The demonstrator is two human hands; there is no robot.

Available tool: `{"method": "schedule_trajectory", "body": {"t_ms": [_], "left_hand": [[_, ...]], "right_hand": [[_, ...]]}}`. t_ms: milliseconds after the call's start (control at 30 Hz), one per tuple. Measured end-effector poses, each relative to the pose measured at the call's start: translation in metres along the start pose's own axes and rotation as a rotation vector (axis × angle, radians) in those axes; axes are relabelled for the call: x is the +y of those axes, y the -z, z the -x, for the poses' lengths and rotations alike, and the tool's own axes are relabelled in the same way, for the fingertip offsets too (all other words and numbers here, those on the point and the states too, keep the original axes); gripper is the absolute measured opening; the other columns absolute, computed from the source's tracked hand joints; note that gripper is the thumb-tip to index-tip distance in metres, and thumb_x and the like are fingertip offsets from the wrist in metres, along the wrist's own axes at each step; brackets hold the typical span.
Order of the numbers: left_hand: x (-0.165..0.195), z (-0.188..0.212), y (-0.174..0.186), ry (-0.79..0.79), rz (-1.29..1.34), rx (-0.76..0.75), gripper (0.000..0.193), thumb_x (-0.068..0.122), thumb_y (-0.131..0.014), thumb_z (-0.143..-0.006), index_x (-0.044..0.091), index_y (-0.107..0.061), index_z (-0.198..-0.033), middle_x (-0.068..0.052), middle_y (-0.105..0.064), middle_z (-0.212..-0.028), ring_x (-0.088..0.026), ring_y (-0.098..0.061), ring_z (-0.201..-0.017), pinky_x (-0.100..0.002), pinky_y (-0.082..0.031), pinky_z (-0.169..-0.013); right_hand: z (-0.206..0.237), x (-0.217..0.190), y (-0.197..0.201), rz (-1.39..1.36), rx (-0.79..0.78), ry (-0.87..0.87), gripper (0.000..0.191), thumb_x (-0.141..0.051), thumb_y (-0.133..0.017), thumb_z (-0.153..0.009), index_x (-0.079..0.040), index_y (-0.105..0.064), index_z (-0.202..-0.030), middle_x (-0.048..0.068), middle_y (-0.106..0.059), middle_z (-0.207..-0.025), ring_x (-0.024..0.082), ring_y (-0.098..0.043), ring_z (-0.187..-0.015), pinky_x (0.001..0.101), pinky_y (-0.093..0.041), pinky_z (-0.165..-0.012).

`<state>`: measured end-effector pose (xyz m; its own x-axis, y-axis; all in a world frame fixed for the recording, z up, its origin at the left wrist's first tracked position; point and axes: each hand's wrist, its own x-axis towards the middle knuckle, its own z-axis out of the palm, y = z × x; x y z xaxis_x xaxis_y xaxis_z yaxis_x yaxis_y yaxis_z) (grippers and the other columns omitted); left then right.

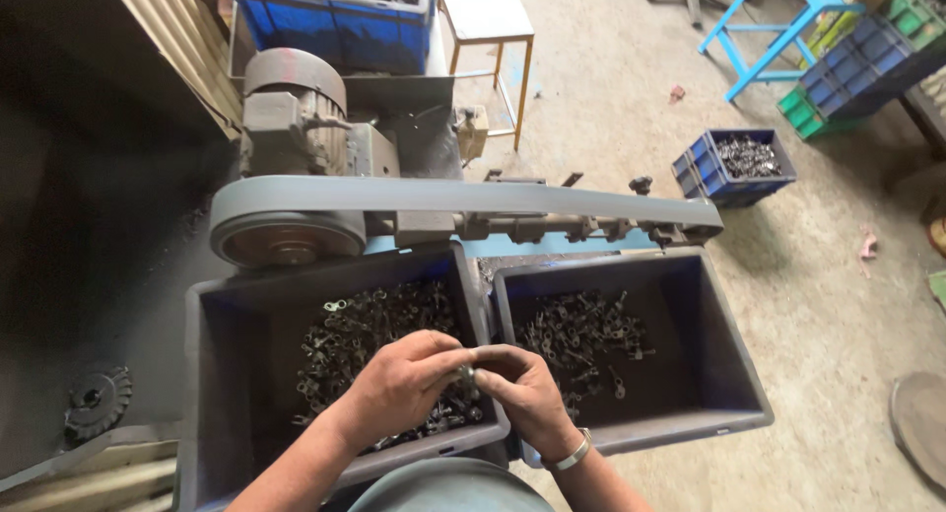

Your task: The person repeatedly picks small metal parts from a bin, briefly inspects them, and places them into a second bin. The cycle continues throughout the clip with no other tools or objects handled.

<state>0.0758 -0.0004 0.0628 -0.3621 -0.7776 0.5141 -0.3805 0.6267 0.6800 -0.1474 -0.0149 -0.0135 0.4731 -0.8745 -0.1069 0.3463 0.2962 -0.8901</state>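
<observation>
My left hand and my right hand meet above the front edge of the left bin, fingertips pinched together on one small dark metal part. The left bin holds a heap of small dark metal parts. The right bin holds a thinner scatter of similar parts. A metal bracelet sits on my right wrist.
A belt sander with a grey motor runs across just behind both bins. A blue crate stands behind it, a small blue crate of parts on the floor at right, a stool and a blue stand farther back.
</observation>
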Motion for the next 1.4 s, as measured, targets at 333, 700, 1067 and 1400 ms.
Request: {"method": "schedule_trajectory", "body": {"t_ms": [333, 700, 1067, 1400], "left_hand": [[-0.006, 0.010, -0.006, -0.061, -0.163, 0.205, 0.019, 0.003, -0.075, -0.089, 0.004, -0.073, -0.108, -0.012, -0.072, -0.103, -0.030, -0.072, -0.089, -0.037, -0.060, -0.076], [-0.035, 0.062, 0.002, 0.394, -0.245, 0.212, 0.015, 0.010, -0.080, -0.086, 0.007, -0.075, -0.100, -0.011, -0.074, -0.099, -0.028, -0.073, -0.087, -0.036, -0.059, -0.075], [-0.134, 0.050, -0.068, 0.349, -0.418, -0.009, 0.031, 0.021, -0.082, -0.072, 0.005, -0.075, -0.097, -0.017, -0.067, -0.092, -0.038, -0.069, -0.082, -0.046, -0.056, -0.069], [-0.142, 0.030, -0.061, 0.233, -0.505, -0.011, 0.008, 0.007, -0.077, -0.092, 0.004, -0.070, -0.093, -0.014, -0.066, -0.086, -0.035, -0.069, -0.081, -0.045, -0.058, -0.073]], "right_hand": [[-0.023, -0.063, 0.010, 0.631, -0.013, -0.032, 0.026, -0.016, -0.079, -0.086, -0.001, -0.079, -0.107, 0.006, -0.080, -0.097, 0.010, -0.071, -0.085, 0.0255, -0.059, -0.076], [-0.156, -0.096, 0.154, 1.650, 0.376, 0.774, 0.023, -0.011, -0.080, -0.092, -0.004, -0.082, -0.113, 0.014, -0.077, -0.092, 0.024, -0.074, -0.080, 0.0359, -0.059, -0.075], [-0.123, -0.056, 0.135, 1.332, 0.549, 0.720, 0.022, -0.009, -0.080, -0.098, -0.003, -0.079, -0.119, 0.013, -0.080, -0.104, 0.023, -0.078, -0.092, 0.0346, -0.062, -0.083], [-0.016, -0.022, 0.078, 1.298, 0.552, 0.643, 0.019, -0.008, -0.079, -0.100, -0.003, -0.078, -0.118, 0.012, -0.075, -0.123, 0.027, -0.072, -0.119, 0.0371, -0.058, -0.108]]}}
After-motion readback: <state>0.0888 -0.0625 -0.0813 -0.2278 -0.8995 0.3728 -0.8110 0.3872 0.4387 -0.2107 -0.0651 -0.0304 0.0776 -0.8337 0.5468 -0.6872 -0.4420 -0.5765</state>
